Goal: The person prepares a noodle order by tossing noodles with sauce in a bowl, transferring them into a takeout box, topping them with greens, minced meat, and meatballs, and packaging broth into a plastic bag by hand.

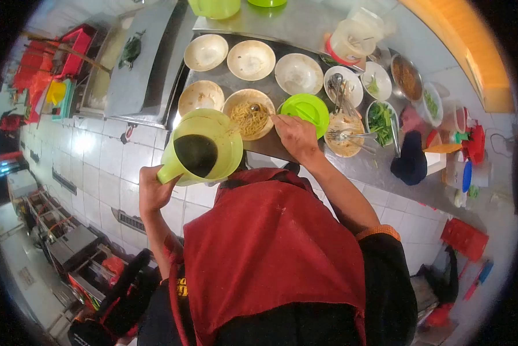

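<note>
Noodles (pixel 248 122), perhaps steel counter (pixel 381 164), tiled floor (pixel 95 173)

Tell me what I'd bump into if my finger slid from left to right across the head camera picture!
Dark green leaves → big yellow-green pitcher → noodles → bright green lid → chopped leafy greens → dark cloth-like bundle → small blue thing.

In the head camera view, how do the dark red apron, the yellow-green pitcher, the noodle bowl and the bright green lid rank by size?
1. Dark red apron
2. Yellow-green pitcher
3. Noodle bowl and bright green lid: too alike to rank, both partly covered
</note>
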The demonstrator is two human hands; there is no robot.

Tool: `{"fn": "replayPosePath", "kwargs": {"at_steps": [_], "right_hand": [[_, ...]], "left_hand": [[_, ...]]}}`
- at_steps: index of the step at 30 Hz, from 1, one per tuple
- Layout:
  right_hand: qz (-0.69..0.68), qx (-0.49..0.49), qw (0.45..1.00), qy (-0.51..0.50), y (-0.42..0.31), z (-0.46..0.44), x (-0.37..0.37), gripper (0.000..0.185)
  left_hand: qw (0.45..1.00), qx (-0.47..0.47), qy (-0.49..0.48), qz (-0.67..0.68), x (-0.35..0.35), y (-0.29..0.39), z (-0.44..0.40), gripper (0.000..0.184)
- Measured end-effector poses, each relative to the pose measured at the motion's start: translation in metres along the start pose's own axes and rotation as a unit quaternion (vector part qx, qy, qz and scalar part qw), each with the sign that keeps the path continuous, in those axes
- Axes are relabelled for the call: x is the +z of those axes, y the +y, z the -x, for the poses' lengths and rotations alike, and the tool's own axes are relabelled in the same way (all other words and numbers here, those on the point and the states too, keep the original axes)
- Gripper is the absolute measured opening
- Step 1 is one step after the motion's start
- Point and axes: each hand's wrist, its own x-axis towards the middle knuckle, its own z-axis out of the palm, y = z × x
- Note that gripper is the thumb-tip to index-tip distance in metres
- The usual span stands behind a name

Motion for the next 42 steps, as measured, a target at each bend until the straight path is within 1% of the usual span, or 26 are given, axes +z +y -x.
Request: {"fn": "replayPosePath", "kwargs": {"at_steps": [2,3,5,6,7,8,9,10,11,13,15,16,18,19,21,22,23,25,27,29,30,31,33,37,40,42], "right_hand": [[0.002,0.018,0.998,-0.056,-0.004,-0.003,-0.004,0.025],[-0.007,0.030,0.999,-0.042,-0.007,0.000,-0.006,0.025],[-0.096,0.055,0.992,0.054,-0.001,0.000,-0.010,0.022],[-0.092,0.068,0.992,0.055,0.001,0.008,-0.009,0.022],[-0.274,0.167,0.945,0.068,0.004,0.016,-0.005,0.021],[-0.443,0.254,0.855,0.087,0.010,0.020,-0.003,0.020],[-0.435,0.259,0.856,0.101,0.018,0.022,-0.021,0.020],[-0.543,0.337,0.763,0.101,0.026,0.028,-0.052,0.019],[-0.640,0.399,0.649,0.098,0.037,0.037,-0.073,0.019],[-0.581,0.464,0.641,0.188,0.072,0.061,-0.091,0.022],[-0.444,0.468,0.719,0.257,0.104,0.076,-0.098,0.021],[-0.444,0.465,0.719,0.264,0.127,0.085,-0.093,0.021],[-0.260,0.454,0.805,0.280,0.168,0.099,-0.071,0.021],[-0.258,0.455,0.803,0.286,0.180,0.096,-0.062,0.021],[-0.122,0.491,0.834,0.221,0.195,0.093,-0.053,0.020],[-0.130,0.516,0.829,0.174,0.190,0.085,-0.061,0.020],[-0.124,0.521,0.825,0.179,0.193,0.083,-0.055,0.020],[-0.080,0.518,0.827,0.204,0.197,0.079,-0.042,0.018],[-0.053,0.543,0.817,0.187,0.184,0.075,-0.052,0.019],[0.128,0.394,0.874,0.252,0.163,0.074,-0.064,0.023],[0.115,0.373,0.899,0.200,0.155,0.074,-0.066,0.024],[0.121,0.379,0.896,0.198,0.149,0.075,-0.065,0.024],[0.085,0.424,0.901,0.032,0.140,0.078,-0.061,0.020],[0.078,0.436,0.895,0.052,0.142,0.084,-0.046,0.015],[0.089,0.384,0.912,0.114,0.145,0.074,-0.044,0.014],[0.110,0.378,0.917,0.068,0.158,0.066,-0.041,0.017]], "left_hand": [[1.000,0.003,-0.001,-0.009,-0.005,0.005,-0.009,0.023],[1.000,0.012,-0.006,-0.026,-0.012,0.017,-0.010,0.023],[0.999,0.046,0.020,-0.004,-0.010,0.022,-0.023,0.022],[0.999,0.035,0.013,-0.026,-0.014,0.021,-0.024,0.021],[0.999,0.045,0.002,-0.027,-0.016,0.026,-0.028,0.021],[0.996,0.083,0.039,-0.009,-0.018,0.034,-0.035,0.021],[0.990,0.121,0.077,0.013,-0.017,0.039,-0.045,0.022],[0.984,0.157,0.087,0.014,-0.019,0.027,-0.059,0.023],[0.988,0.126,0.075,0.037,-0.022,0.019,-0.070,0.026],[0.972,0.129,0.097,0.172,-0.017,0.024,-0.099,0.028],[0.961,0.134,0.111,0.214,-0.008,0.044,-0.132,0.028],[0.949,0.133,0.128,0.257,-0.004,0.055,-0.152,0.028],[0.929,0.159,0.066,0.329,0.006,0.060,-0.202,0.026],[0.918,0.170,0.055,0.354,0.015,0.066,-0.227,0.026],[0.907,0.177,0.048,0.379,0.035,0.090,-0.264,0.026],[0.908,0.174,0.052,0.377,0.044,0.103,-0.280,0.027],[0.907,0.177,0.044,0.380,0.053,0.112,-0.296,0.027],[0.910,0.159,0.089,0.372,0.075,0.124,-0.325,0.029],[0.909,0.157,0.083,0.377,0.094,0.134,-0.346,0.031],[0.927,0.233,0.133,0.262,0.109,0.141,-0.363,0.032],[0.926,0.235,0.125,0.267,0.116,0.144,-0.372,0.032],[0.914,0.221,0.125,0.315,0.123,0.145,-0.380,0.033],[0.901,0.203,0.119,0.366,0.134,0.143,-0.395,0.034],[0.909,0.147,0.116,0.373,0.154,0.131,-0.418,0.032],[0.899,0.127,0.110,0.405,0.167,0.116,-0.429,0.031],[0.889,0.112,0.115,0.430,0.173,0.108,-0.437,0.030]]}}
